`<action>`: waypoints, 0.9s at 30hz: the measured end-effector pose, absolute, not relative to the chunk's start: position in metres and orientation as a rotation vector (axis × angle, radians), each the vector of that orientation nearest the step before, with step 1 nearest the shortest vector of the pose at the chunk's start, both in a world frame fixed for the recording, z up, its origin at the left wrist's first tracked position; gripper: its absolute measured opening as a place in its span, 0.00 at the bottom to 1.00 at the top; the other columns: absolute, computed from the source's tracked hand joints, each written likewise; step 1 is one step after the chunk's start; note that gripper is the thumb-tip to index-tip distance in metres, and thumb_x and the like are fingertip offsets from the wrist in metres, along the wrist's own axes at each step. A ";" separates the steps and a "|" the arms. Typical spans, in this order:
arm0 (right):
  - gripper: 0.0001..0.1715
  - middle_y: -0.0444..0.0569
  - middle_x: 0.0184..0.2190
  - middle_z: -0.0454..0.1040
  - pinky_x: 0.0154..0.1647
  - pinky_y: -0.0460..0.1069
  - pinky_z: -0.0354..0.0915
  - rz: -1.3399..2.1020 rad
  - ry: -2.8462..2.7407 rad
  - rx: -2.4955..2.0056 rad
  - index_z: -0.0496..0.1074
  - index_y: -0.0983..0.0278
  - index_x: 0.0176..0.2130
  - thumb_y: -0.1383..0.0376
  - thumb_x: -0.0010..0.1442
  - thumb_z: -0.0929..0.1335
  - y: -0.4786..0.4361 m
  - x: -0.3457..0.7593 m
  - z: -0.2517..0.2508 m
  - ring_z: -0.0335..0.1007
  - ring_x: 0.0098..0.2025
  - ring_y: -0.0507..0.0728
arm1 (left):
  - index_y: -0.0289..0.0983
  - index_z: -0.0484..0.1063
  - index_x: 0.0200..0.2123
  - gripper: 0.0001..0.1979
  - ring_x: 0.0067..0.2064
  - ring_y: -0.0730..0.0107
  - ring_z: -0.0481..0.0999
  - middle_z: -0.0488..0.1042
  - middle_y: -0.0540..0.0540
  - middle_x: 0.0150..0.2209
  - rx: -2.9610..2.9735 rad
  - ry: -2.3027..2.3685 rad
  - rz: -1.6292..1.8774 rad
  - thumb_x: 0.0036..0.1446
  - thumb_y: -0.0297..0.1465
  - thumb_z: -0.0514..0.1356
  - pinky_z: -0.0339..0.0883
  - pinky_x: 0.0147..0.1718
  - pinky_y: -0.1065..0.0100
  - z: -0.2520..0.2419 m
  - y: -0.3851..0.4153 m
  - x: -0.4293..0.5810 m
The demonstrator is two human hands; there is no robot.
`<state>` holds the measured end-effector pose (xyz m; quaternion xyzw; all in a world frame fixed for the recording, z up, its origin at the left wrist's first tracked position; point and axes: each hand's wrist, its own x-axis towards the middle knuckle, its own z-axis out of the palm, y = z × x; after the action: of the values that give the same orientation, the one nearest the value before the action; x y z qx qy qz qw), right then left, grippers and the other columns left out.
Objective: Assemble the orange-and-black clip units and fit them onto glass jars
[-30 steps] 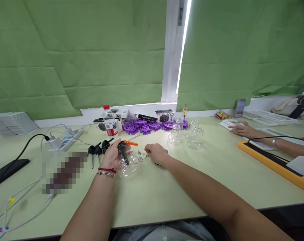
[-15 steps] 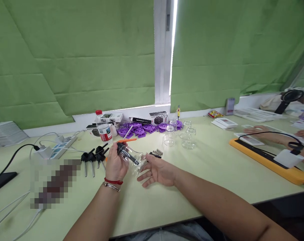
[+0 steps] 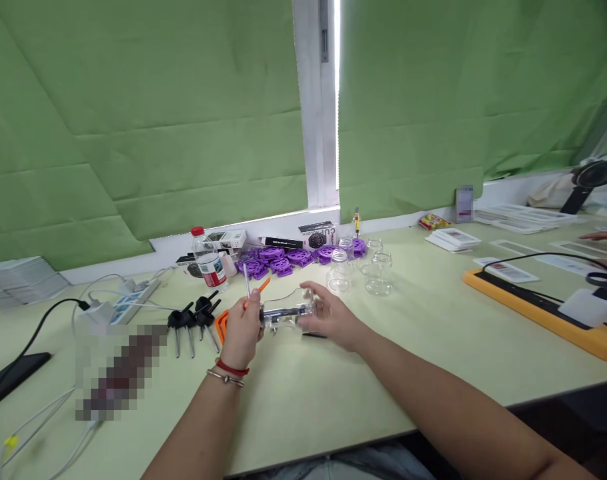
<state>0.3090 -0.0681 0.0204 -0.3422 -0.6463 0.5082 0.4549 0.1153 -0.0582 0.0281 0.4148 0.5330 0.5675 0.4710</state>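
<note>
A clear jar-like vessel (image 3: 289, 300) lies on its side in the air between my hands, with a dark rod (image 3: 286, 312) running lengthwise inside it. My left hand (image 3: 242, 331) is closed round the black end of the rod at the vessel's left end. At the other end, my right hand (image 3: 331, 319) grips the clear rim between thumb and fingers. Beside my left hand are an orange frame-shaped part (image 3: 221, 325) and several black parts with metal rods (image 3: 187, 321). A small dark strip (image 3: 314, 335) lies below my right hand.
Several upturned clear jars (image 3: 378, 280) stand behind my right hand, near a pile of purple parts (image 3: 271, 260). A red-capped bottle (image 3: 211, 263) is at the back left. A power strip (image 3: 136, 300) lies left; an orange-sided device (image 3: 533, 313) lies right. Another person's hand (image 3: 603, 236) shows far right.
The clear vessel has turned from slanting to nearly level. My right hand has gone from loosely spread fingers to gripping its end. The other person's arm has drawn back to the right.
</note>
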 end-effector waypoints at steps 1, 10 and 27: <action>0.36 0.50 0.47 0.64 0.41 0.52 0.66 1.084 -1.718 -0.813 0.63 0.55 0.53 0.56 0.45 0.73 -0.070 0.312 0.024 0.66 0.41 0.55 | 0.39 0.59 0.22 0.20 0.12 0.83 0.51 0.54 0.59 0.13 0.978 1.299 1.386 0.51 0.48 0.58 0.44 0.10 0.77 0.029 -0.057 0.116; 0.38 0.56 0.50 0.63 0.39 0.56 0.69 1.451 -1.479 -0.927 0.51 0.55 0.61 0.44 0.56 0.61 -0.062 0.313 0.012 0.69 0.45 0.60 | 0.38 0.64 0.25 0.19 0.15 0.79 0.59 0.58 0.56 0.16 1.297 1.351 1.564 0.53 0.48 0.56 0.54 0.12 0.77 0.023 -0.063 0.118; 0.38 0.53 0.50 0.65 0.42 0.53 0.68 1.337 -1.650 -0.750 0.62 0.57 0.54 0.56 0.45 0.73 -0.070 0.318 0.022 0.68 0.46 0.58 | 0.37 0.65 0.25 0.19 0.14 0.81 0.59 0.63 0.54 0.17 1.250 1.301 1.579 0.54 0.48 0.55 0.52 0.10 0.77 0.020 -0.055 0.108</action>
<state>0.3178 -0.0700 0.0225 -0.3007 -0.6615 0.5357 0.4301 0.1081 -0.0554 0.0198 0.4857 0.5056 0.6136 0.3632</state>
